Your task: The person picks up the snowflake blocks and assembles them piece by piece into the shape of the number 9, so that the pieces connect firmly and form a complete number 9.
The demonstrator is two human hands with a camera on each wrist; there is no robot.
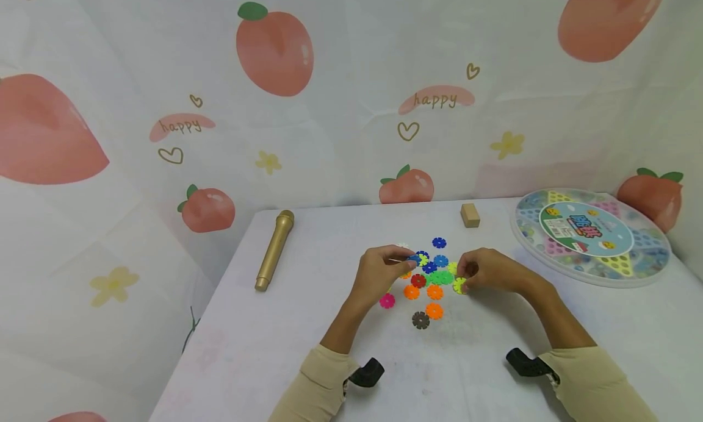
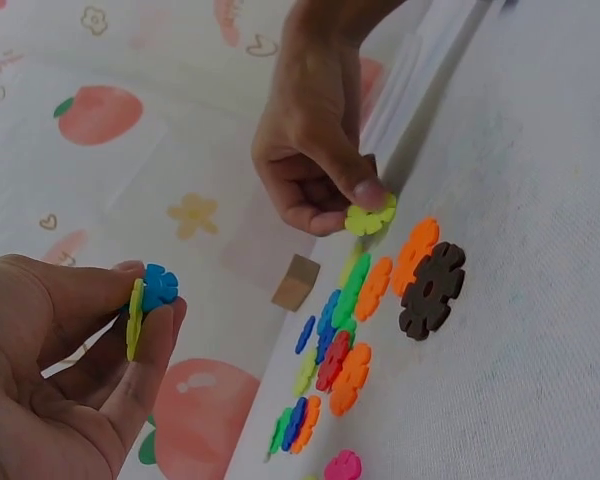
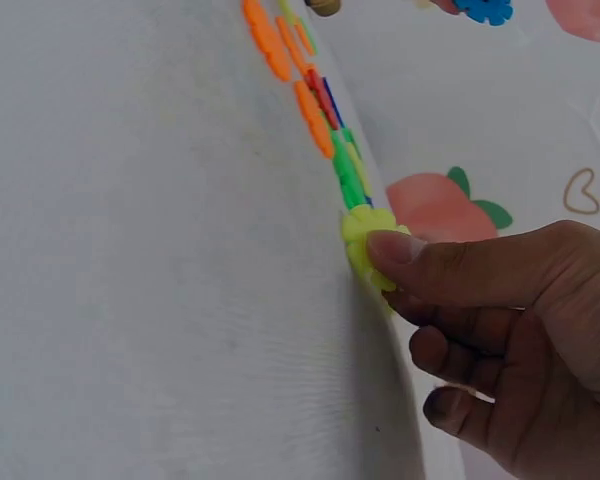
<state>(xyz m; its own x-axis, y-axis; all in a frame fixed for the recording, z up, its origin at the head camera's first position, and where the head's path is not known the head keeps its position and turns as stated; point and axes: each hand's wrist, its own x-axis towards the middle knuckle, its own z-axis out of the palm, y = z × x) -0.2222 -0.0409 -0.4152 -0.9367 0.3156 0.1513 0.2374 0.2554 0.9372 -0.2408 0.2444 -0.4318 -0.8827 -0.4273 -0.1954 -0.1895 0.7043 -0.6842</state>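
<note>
Blue disc (image 2: 160, 286) and yellow disc (image 2: 134, 320), both notched, are pinched together in the fingers of the left hand (image 1: 378, 274), above the bench (image 1: 307, 324). By the right hand (image 1: 493, 269), a lime disc (image 3: 364, 238) is pinched under the thumb; whether it touches the bench cannot be told. Between and below the hands are spread green discs (image 1: 441, 278), a red disc (image 1: 418, 280), orange discs (image 1: 434, 292) and a brown disc (image 1: 420, 320). Behind them is set a tan block (image 1: 470, 216).
</note>
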